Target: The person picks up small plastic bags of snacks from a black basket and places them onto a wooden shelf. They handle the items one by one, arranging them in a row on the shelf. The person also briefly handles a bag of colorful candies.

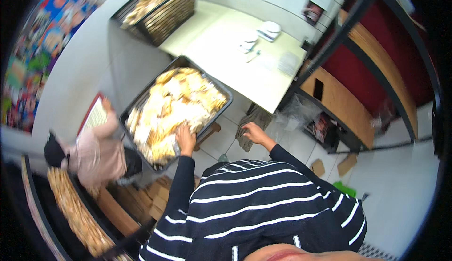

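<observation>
A large black plastic crate (229,96) stands in front of me, heaped with pale yellow-brown pieces (176,102) that look like packed food; glare hides their detail. My left hand (185,139) rests on the heap near the crate's near side; whether its fingers grip a piece does not show. To the right of the crate, my right hand (255,133) hangs in the air above the tiled floor, with nothing in it and its fingers partly curled.
A pale table (212,35) bears two white scale-like devices (269,31) and a second filled crate (169,12). A co-worker (97,148) stands at left beside a red-edged board. Shelving (339,98) rises at right. Grey cloth (259,119) and cardboard pieces (347,164) lie on the floor.
</observation>
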`<state>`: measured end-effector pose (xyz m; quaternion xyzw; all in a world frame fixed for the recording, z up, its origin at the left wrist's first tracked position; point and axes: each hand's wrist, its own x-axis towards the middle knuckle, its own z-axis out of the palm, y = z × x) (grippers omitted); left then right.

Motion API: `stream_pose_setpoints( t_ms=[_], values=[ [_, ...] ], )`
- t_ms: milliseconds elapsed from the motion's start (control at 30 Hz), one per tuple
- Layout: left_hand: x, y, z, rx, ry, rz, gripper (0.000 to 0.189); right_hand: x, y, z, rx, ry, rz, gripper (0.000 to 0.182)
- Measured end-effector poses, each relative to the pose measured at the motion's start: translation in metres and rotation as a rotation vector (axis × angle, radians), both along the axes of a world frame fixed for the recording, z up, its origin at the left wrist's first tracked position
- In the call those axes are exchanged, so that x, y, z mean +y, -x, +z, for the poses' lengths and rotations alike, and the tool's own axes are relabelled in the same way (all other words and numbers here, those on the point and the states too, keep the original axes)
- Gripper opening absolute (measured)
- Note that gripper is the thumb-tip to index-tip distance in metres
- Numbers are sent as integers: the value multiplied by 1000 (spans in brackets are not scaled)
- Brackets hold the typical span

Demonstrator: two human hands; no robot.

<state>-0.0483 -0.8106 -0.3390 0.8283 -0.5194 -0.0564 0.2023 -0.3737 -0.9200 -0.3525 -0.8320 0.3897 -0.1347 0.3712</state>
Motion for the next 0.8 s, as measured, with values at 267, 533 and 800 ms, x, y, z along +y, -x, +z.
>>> stream_pose_setpoints(
  t_ms=[267,533,800],
  values=[
    [-36,12,113,71,155,-196,30,4,-45,70,-179,-286,-90,31],
    [-121,133,187,327,428,-684,26,-11,-61,149,-848,-476,-303,70],
    [-145,205,240,928,316,-980,43,-50,40,192,-1111,-628,-526,49]
  ],
)
